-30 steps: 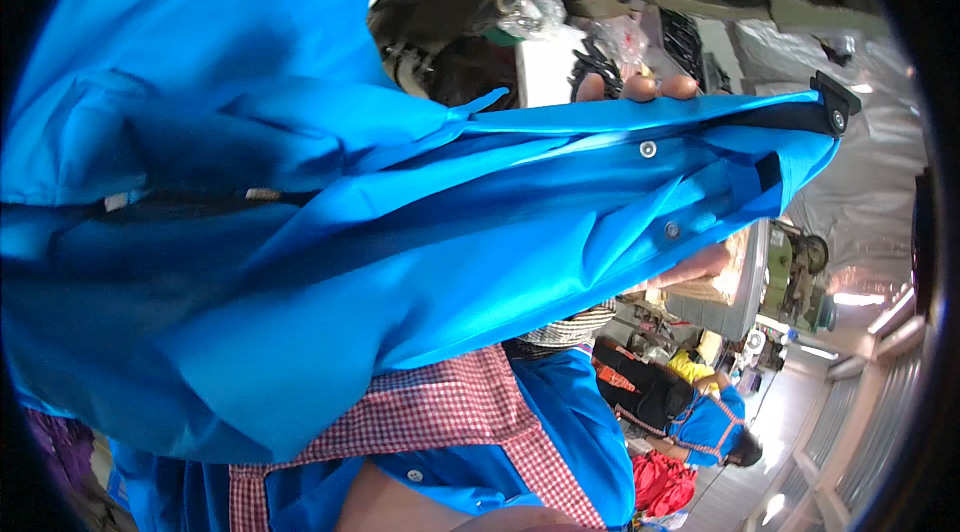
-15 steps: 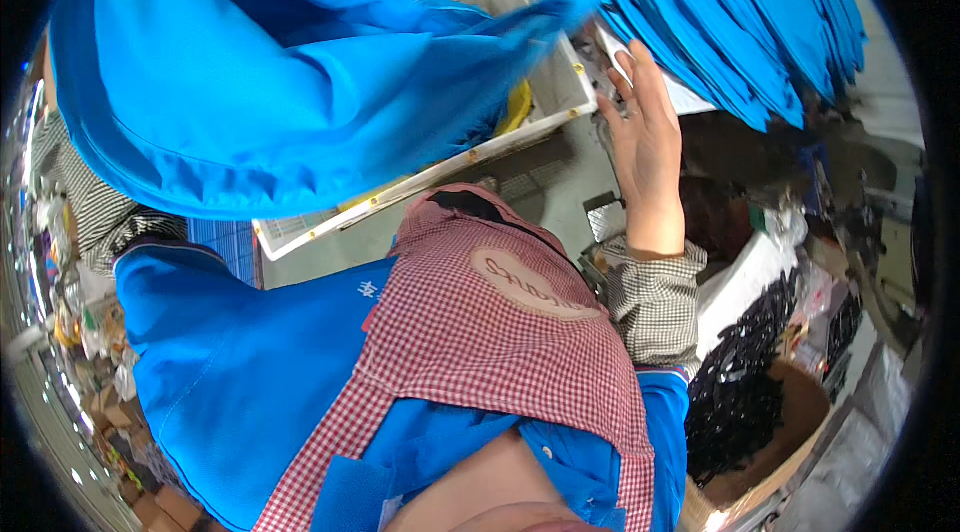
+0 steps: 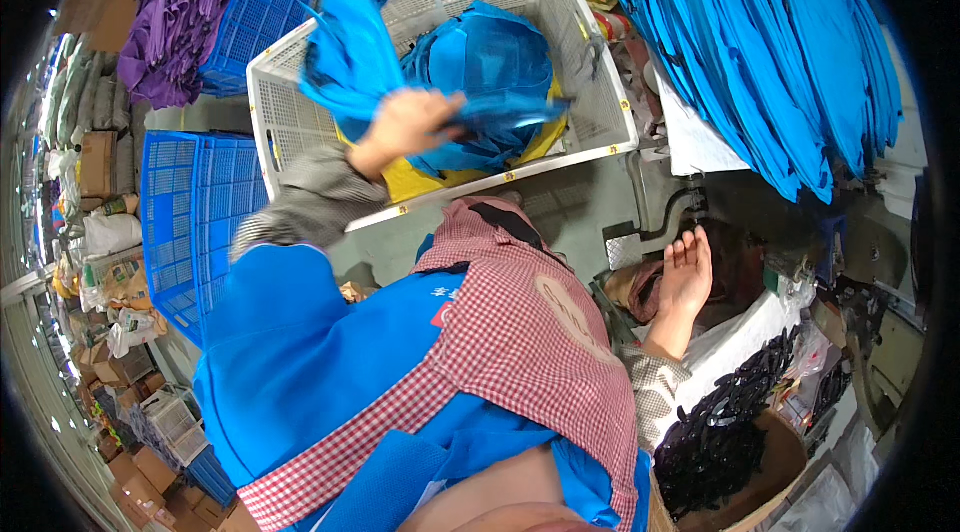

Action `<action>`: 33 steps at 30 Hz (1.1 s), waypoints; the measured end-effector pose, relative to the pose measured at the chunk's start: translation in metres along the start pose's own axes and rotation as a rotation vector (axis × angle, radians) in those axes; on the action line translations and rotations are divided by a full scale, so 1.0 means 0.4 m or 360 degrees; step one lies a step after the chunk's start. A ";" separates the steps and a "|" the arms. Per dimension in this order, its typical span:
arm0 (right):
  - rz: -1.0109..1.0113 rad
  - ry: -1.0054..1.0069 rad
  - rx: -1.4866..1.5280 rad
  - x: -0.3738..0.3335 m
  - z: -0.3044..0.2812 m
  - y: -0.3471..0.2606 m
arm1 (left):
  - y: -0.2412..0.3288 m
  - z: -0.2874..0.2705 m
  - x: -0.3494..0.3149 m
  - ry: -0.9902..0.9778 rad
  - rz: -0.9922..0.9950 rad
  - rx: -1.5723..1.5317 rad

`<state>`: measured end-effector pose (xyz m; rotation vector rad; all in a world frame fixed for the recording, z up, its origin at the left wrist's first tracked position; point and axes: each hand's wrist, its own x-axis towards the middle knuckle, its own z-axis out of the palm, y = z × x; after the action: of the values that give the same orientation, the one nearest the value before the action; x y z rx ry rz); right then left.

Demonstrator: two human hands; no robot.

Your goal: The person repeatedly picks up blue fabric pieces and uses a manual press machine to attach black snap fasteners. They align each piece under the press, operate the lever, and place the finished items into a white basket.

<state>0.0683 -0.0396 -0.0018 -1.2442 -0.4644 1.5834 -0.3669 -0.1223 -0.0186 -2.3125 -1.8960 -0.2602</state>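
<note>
My left hand [image 3: 408, 127], blurred by motion, is over the near left part of a white plastic crate [image 3: 572, 157]. Its fingers are curled on a bright blue fabric piece [image 3: 350, 47], which trails up toward the far side. More folded blue fabric [image 3: 490, 57] lies inside the crate on something yellow [image 3: 410, 182]. My right hand [image 3: 686, 277] is raised at the right with its fingers stretched out and nothing in it. It is nearest to a metal bracket and the dark machine parts under the table.
A large stack of blue fabric pieces [image 3: 760, 52] hangs over the right-hand table. Below it, a cardboard box [image 3: 790, 462] holds black strips [image 3: 720, 422]. Blue plastic crates [image 3: 225, 222] stand at the left, with purple fabric [image 3: 185, 7] beyond. Cartons [image 3: 140, 482] sit farther left.
The blue fabric piece, spread wide at the left before, has swung over the white crate in my left hand. My right hand has moved down and toward me, away from the blue stack.
</note>
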 end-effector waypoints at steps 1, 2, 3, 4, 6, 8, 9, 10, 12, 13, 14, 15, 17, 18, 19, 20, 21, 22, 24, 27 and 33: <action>0.0012 0.0037 0.0011 -0.009 -0.007 0.007 | 0.033 0.104 -0.033 -0.0199 -0.0147 -0.0332; 0.0017 0.0082 -0.0023 -0.022 -0.005 0.012 | 0.044 0.209 -0.074 -0.0220 0.0000 -0.0391; 0.0034 0.0107 -0.0020 -0.029 -0.011 0.022 | 0.052 0.295 -0.098 -0.0240 0.0153 -0.0448; 0.0042 0.0138 -0.0017 -0.034 -0.022 0.031 | 0.073 0.350 -0.095 -0.0360 0.0234 -0.0606; 0.0024 0.0240 -0.0008 -0.054 -0.042 0.030 | 0.142 0.356 -0.017 -0.0692 0.0272 -0.0940; -0.0009 0.0259 0.0099 -0.063 -0.091 0.043 | 0.186 0.332 0.054 -0.0721 0.0192 -0.1080; -0.0033 0.0296 0.0178 -0.068 -0.121 0.052 | 0.204 0.335 0.087 -0.0768 0.0202 -0.1141; -0.0025 0.0316 0.0247 -0.068 -0.152 0.062 | 0.211 0.366 0.110 -0.0763 0.0291 -0.1105; -0.0041 0.0341 0.0309 -0.072 -0.195 0.066 | 0.252 0.352 0.178 -0.0943 0.0349 -0.1089; -0.0043 0.0400 0.0292 -0.073 -0.226 0.070 | 0.269 0.381 0.187 -0.0921 0.0368 -0.1098; -0.0066 0.0479 0.0213 -0.069 -0.274 0.074 | 0.303 0.357 0.219 -0.0980 0.0360 -0.1046; -0.0016 0.0625 0.0129 -0.067 -0.301 0.059 | 0.329 0.345 0.244 -0.0974 0.0327 -0.1055; -0.0046 0.0622 -0.0038 -0.071 -0.412 0.023 | 0.396 0.333 0.300 -0.0945 0.0324 -0.1186; -0.0047 0.0693 -0.0165 -0.069 -0.495 0.017 | 0.435 0.322 0.323 -0.0911 0.0311 -0.1237; -0.0155 0.0833 -0.0290 -0.063 -0.566 0.002 | 0.472 0.315 0.346 -0.0890 0.0324 -0.1190; -0.0337 0.0940 -0.0430 -0.053 -0.658 -0.006 | 0.517 0.303 0.366 -0.0885 0.0370 -0.1170; -0.0501 0.1041 -0.0579 -0.047 -0.742 -0.019 | 0.544 0.288 0.392 -0.0889 0.0401 -0.1150; -0.0618 0.1246 -0.0900 -0.036 -0.838 -0.041 | 0.582 0.287 0.418 -0.0886 0.0443 -0.1172; -0.0695 0.1561 -0.1445 -0.021 -0.935 -0.123 | 0.654 0.281 0.437 -0.0873 0.0442 -0.1194; -0.0584 0.1922 -0.1880 0.018 -0.996 -0.259 | 0.764 0.264 0.466 -0.0868 0.0439 -0.1230; 0.0474 0.1852 -0.2009 0.133 -1.063 -0.357 | 0.916 0.198 0.490 -0.0941 0.0493 -0.1294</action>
<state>0.5125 -0.0531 -0.0818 -2.9691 -0.4851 0.3627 0.0334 0.0104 -0.0521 -3.5112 -1.8110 -0.3992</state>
